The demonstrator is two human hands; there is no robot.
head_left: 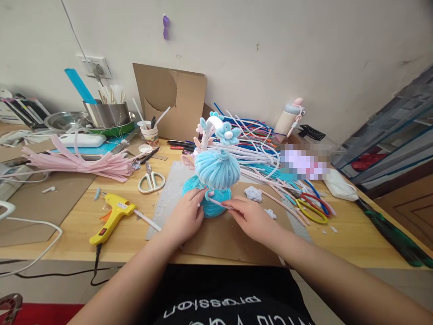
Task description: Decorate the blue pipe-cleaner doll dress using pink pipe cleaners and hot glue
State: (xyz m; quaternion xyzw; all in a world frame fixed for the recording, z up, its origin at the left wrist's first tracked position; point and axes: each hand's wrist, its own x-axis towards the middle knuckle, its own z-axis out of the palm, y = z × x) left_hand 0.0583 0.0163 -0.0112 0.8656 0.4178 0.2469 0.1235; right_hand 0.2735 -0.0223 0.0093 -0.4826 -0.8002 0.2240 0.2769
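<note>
head view: the right hand [251, 217] pinches a pale strip [217, 202] at the near side of the blue fuzzy model [217, 169] on the desk [355, 237]; the left hand [188, 214] is at the model's left, grip unclear.

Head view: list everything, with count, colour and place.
craft: 1, blue-white, between hands
strip: 1, pale pink, between hands
glue gun: 1, yellow, left
scissors: 1, white-handled, left of craft
mat: 1, grey, centre
stems: many, mixed, behind craft
bundle: 1, pink, left
cup: 1, patterned, behind scissors
upright cardboard: 1, brown, against wall
pot: 1, silver, back left
bottle: 1, cream, back right
looped handle: 1, yellow, right
table: 1, wood-coloured, beneath
shirt: 1, black, bottom
left hand: 1, bare, left of strip
right hand: 1, bare, pinching strip
</note>
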